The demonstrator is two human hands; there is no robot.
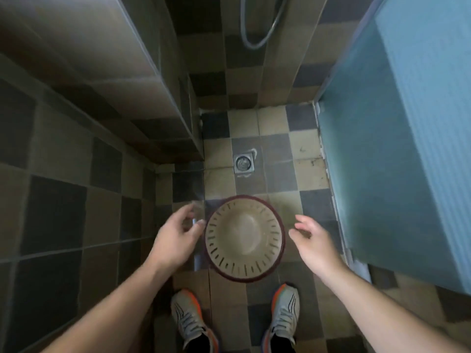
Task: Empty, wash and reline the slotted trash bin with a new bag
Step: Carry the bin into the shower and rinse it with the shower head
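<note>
A person stands in a tiled shower stall, two running shoes (187, 317) at the bottom edge of the view, both bare arms reaching down toward a round slotted bin (244, 236) on the floor. The left hand (175, 235) sits just beside the bin's rim on its own side, fingers loosely curled and spread; something thin and clear seems to blur around its fingertips, possibly a bag or film — too smeared to name. The right hand (309, 242) hangs open on the opposite side, a little apart from the rim, holding nothing that shows. The bin stands upright between the two hands, its inside bare and pale, with no liner visible.

Judging by the empty bin and the setting, the washing step looks to be at hand. Done well, it calls for a grip on both sides of the rim at once, so the light plastic does not tip or skid on the tiles.

Beyond the hands lies a floor drain (244, 163), and farther still a hose (257, 26) loops down the back wall, its head cut off by the frame. Whether the floor is wet cannot be told.
</note>
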